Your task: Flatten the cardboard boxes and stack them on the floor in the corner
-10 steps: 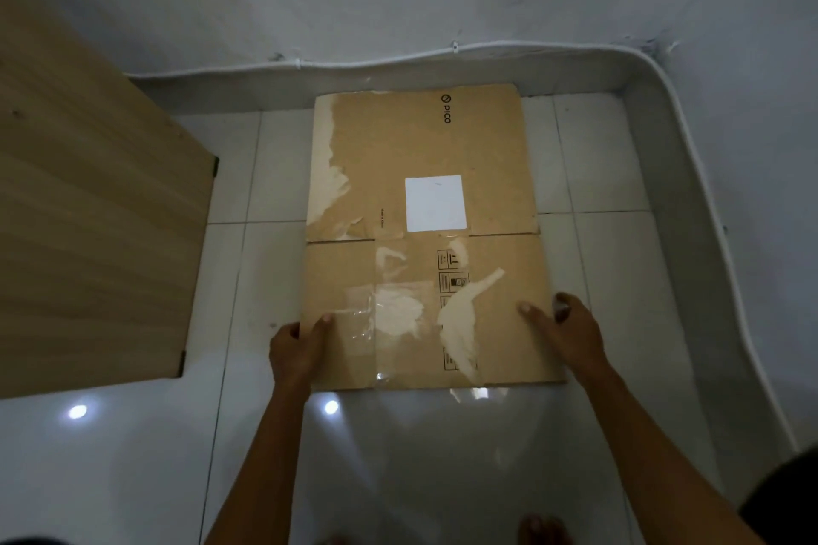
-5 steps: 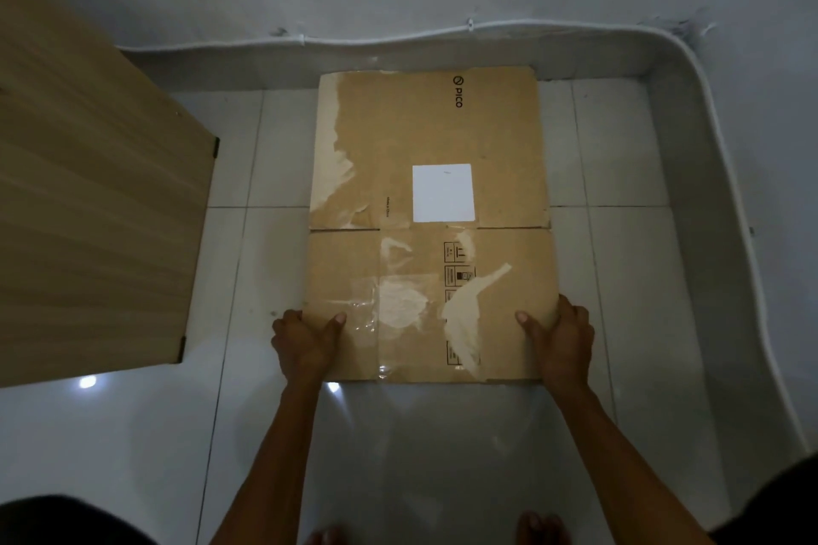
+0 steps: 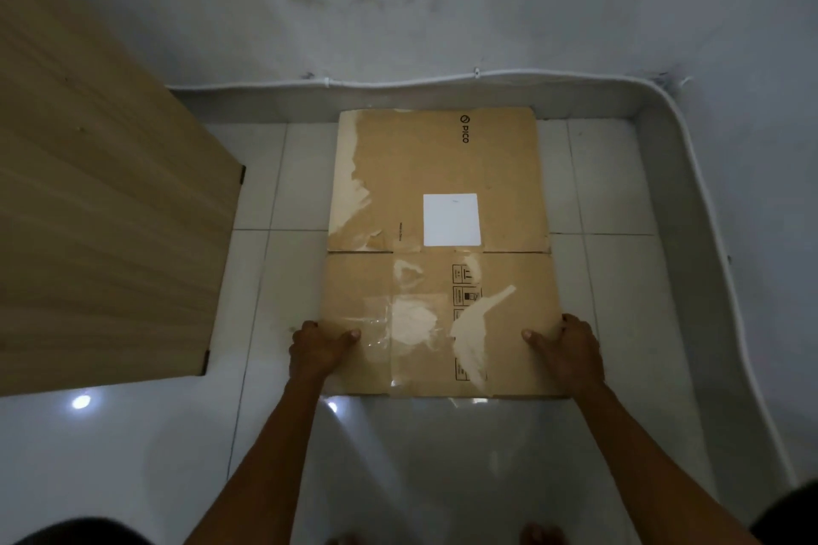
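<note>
1. Pale, glossy floor tiles (image 3: pixel 619 323) ran up to a stained grey wall (image 3: pixel 442 13). A white cable (image 3: pixel 442 74) was clipped along the skirting and bent round the corner on the right. The room was dim, and a lamp glint (image 3: pixel 81 401) showed on the tiles.
2. From the head view, the only one, a wooden bench (image 3: pixel 88 212) filled the left side, its near corner jutting over the floor.
3. The flattened cardboard box (image 3: pixel 438 164) lay flat on the tiles with its far edge at the foot of the skirting. It sat between the bench and the corner, with bare tile on both sides. A white label (image 3: pixel 451 219) sat near its middle, and torn patches and clear tape marked the near half.
4. A second before, the right hand (image 3: pixel 571 350) had lain looser at the near right corner with its fingers spread. Now it matched the left hand (image 3: pixel 316 345): thumb on top, fingers curled round the side edge. Each grip was closed on the box.
5. The sheet itself seemed hardly to have shifted. I judged that the person was squaring it up as the base of the stack. It could still go tighter into the corner, and no other boxes were in sight.
6. Bare toes (image 3: pixel 542 535) showed at the bottom edge.
</note>
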